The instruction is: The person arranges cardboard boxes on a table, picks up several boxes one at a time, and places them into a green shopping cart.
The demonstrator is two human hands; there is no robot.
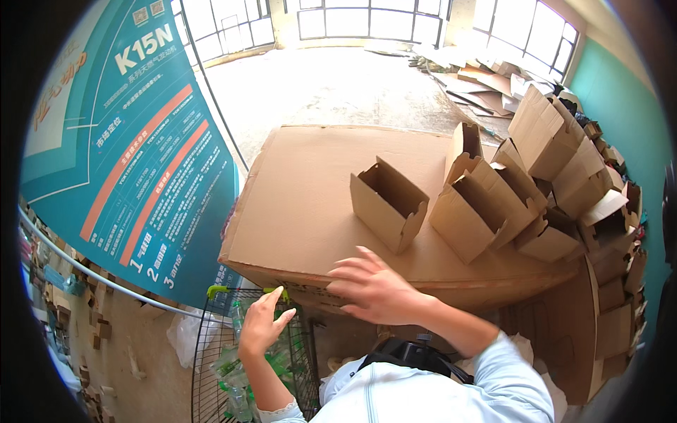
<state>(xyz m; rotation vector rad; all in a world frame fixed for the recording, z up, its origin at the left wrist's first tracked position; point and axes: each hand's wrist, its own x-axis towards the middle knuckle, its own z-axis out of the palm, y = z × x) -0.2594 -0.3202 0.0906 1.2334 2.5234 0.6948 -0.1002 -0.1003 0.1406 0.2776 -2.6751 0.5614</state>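
Note:
My left hand (262, 326) is raised over a black wire cart (199, 366) with green corner pieces. Its fingers point up and apart, with nothing in them. My right hand (377, 287) hovers by the near edge of a large cardboard box (303, 190), fingers spread and empty. On top of that box, just beyond my right hand, stands a small open-topped cardboard box (384, 215), apart from the fingers. Clear plastic bottles (240, 402) with some green lie inside the wire cart.
Several open cardboard boxes (465, 218) crowd the large box's right side, and more boxes (546, 134) pile up behind them along a green wall. A tall teal banner (162, 183) stands at left. Flattened cardboard (486, 84) lies farther back near the windows. A white plastic bag (185, 338) sits beside the cart.

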